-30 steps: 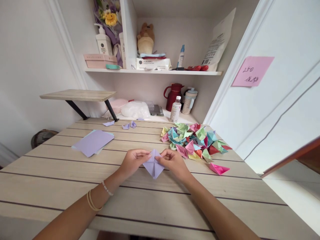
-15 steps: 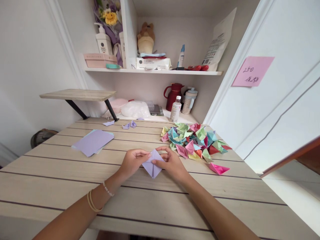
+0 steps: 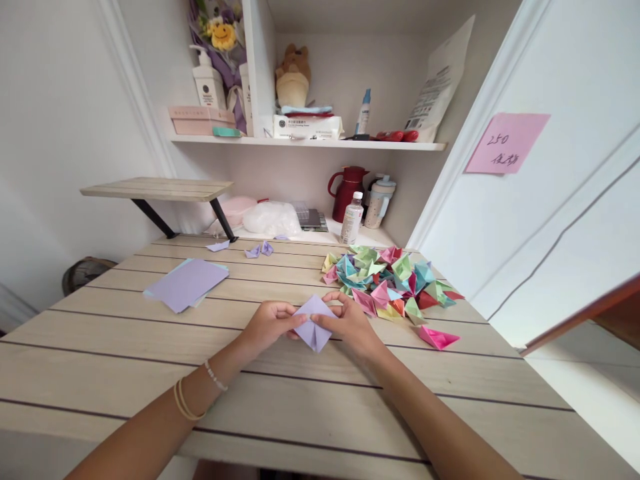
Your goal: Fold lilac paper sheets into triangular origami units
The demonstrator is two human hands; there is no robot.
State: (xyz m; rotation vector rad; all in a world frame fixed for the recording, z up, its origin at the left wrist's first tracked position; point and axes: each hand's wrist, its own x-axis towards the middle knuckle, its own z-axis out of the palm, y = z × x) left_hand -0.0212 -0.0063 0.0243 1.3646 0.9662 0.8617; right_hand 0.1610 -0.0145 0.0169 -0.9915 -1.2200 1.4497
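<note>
A folded lavender paper point(image 3: 315, 333), diamond-shaped with a crease down its lower half, is held just above the table between my two hands. My left hand point(image 3: 270, 327) pinches its left corner, the thumb lying on the near face. On the right corner my right hand point(image 3: 350, 325) closes, thumb on the front and fingers behind. A heap of colourful folded paper boats point(image 3: 380, 277) lies beyond my right hand. One bright pink paper boat point(image 3: 438, 338) sits apart, nearer to me. Flat lavender sheets point(image 3: 190, 283) are stacked at the left.
Small lavender paper boats point(image 3: 260, 249) stand at the table's back, near a raised wooden stand point(image 3: 157, 189) on black legs. A clear bottle point(image 3: 352, 220), a red jug point(image 3: 346, 190) and a tumbler point(image 3: 380, 203) stand behind the heap. Above runs a white shelf point(image 3: 310, 143).
The folded lavender paper and both hands have shifted slightly right. My left thumb has slid down to the paper's left corner, and the paper's crease is a little more opened out.
</note>
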